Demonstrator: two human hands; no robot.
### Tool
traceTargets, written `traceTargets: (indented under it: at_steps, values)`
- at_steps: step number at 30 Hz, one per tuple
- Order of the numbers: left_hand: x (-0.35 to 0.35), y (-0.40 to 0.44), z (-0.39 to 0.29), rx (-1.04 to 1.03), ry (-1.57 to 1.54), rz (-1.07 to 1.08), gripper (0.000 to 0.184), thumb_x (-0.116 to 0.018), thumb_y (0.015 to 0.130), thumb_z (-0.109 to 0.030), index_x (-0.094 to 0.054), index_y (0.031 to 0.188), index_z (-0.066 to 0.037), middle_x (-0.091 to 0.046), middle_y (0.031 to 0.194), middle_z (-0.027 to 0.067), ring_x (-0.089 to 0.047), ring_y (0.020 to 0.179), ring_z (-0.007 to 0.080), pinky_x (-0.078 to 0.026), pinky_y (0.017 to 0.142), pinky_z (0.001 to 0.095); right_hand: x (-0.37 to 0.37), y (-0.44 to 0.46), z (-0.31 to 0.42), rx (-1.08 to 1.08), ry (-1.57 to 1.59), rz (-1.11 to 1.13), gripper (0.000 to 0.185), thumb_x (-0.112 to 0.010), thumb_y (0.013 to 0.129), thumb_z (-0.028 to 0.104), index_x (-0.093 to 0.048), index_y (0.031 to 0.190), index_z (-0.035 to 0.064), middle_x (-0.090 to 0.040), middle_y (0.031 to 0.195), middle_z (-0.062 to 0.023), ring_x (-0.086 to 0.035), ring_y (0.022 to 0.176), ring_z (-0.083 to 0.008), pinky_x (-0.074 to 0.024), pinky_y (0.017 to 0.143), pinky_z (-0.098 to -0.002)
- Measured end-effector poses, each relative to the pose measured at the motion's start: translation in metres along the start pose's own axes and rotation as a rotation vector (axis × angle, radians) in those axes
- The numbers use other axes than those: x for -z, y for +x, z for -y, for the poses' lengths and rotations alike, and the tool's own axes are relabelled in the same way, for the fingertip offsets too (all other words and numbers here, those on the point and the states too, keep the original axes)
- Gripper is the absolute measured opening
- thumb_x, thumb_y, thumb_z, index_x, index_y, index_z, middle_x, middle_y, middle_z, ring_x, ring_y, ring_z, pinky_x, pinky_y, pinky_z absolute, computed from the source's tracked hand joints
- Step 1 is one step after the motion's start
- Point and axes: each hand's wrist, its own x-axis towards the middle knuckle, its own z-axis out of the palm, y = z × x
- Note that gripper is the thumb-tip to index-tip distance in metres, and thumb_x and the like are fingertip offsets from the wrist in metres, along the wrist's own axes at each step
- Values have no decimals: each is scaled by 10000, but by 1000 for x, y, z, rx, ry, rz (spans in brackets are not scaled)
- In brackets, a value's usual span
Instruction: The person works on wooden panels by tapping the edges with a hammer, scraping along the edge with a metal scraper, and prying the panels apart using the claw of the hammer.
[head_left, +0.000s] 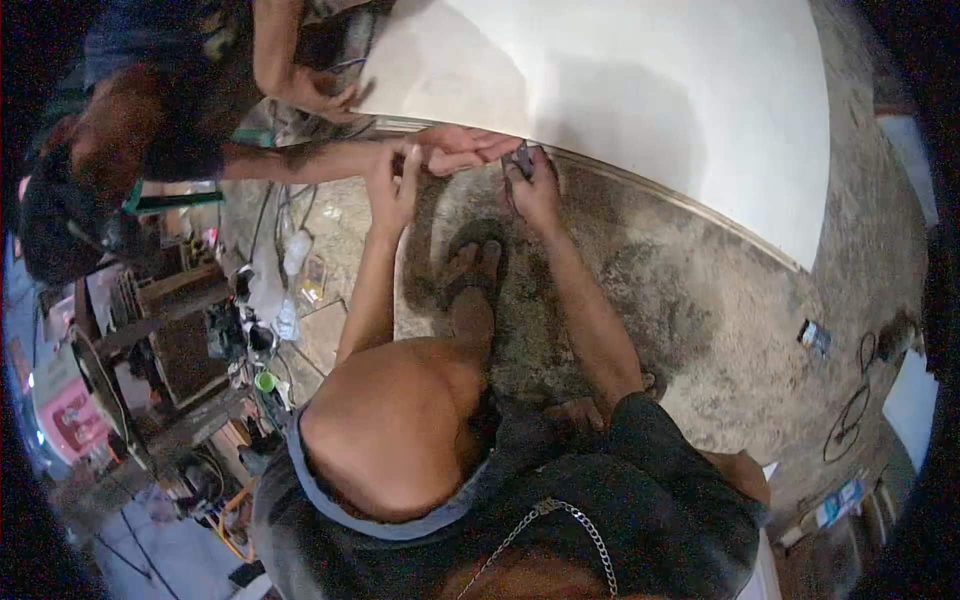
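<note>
My right hand (537,192) is closed around a small dark grey object (520,160) at the near edge of a large white panel (740,110). Its exact kind is hard to make out. Left of it, my left hand (394,195) is raised with its fingers apart and nothing visible in them, close to a co-worker's wrist. That co-worker's outstretched hand (465,148) lies along the panel's edge, its fingertips near the grey object. The co-worker's other hand (315,95) is at the panel's left corner.
My bent knee (385,430) and sandalled foot (475,265) are below the panel on a stained concrete floor (680,310). Cluttered wooden shelving (180,300) and cables stand at left. A small packet (814,338) and a thin cable (850,420) lie at right.
</note>
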Motion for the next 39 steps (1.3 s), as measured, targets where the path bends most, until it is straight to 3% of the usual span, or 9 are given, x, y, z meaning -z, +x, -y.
traceTargets:
  at_steps: [13,16,23,27,29,31,33,35,39]
  values:
    - [-30,-76,7,57,190,260,262,-653,821,-197,-565,654,-16,-524,549,62,-461,486,119,-380,487,262,0,-15,8,-104,16,-112,521,-590,808,175,-401,1261,1,-595,1008,-240,-572,963,-373,-431,844,-439]
    - [-32,-66,-15,38,304,462,228,-672,798,-188,-586,670,-20,-560,600,91,-487,497,163,-401,501,281,-5,-5,-40,62,-72,-318,333,-542,859,172,-478,1157,35,-617,992,-138,-606,899,-302,-459,812,-421]
    - [-39,-37,-62,-108,182,713,192,-658,803,-236,-643,792,-45,-640,779,121,-624,691,277,-478,602,347,148,-75,25,-113,-270,128,519,-528,891,293,-332,1291,26,-474,1219,-200,-449,1149,-312,-350,963,-416]
    - [-52,-26,-88,-173,292,935,187,-650,812,-236,-653,833,-50,-654,818,96,-635,709,239,-493,625,336,231,-114,2,32,-609,-193,481,-525,896,264,-349,1275,26,-482,1203,-197,-494,1078,-283,-367,950,-398]
    - [-63,-26,-114,144,248,1224,198,-654,810,-237,-649,942,-90,-661,847,70,-632,708,191,-501,639,327,264,-140,37,-89,-361,-198,446,-528,880,214,-372,1254,30,-516,1140,-200,-521,1031,-299,-402,911,-411]
    - [-82,-41,-90,-17,152,1215,258,-648,816,-246,-617,1023,-96,-660,868,71,-632,724,178,-504,641,334,281,-158,40,-190,-106,-195,416,-531,863,164,-394,1234,34,-551,1077,-203,-548,985,-315,-436,872,-425]
    - [-102,-36,-85,-198,52,1199,326,-642,822,-255,-586,1104,-101,-659,888,71,-632,740,166,-507,642,340,296,-158,16,168,-489,-339,407,-521,875,164,-384,1240,45,-572,1015,-166,-599,804,-262,-514,695,-390]
    - [-115,-30,-93,369,-198,1135,453,-567,875,-307,-466,1250,-73,-625,1021,87,-608,840,184,-498,674,343,295,-157,4,63,-273,-379,398,-515,879,151,-382,1238,40,-579,982,-151,-598,722,-231,-516,611,-367]
    - [-150,-3,-83,914,-733,707,480,-482,914,-380,-375,1301,-116,-378,1334,138,-394,1214,246,-420,928,349,280,-166,7,-44,342,-372,425,-493,891,131,-337,1275,41,-581,946,-145,-590,594,-180,-516,484,-337]
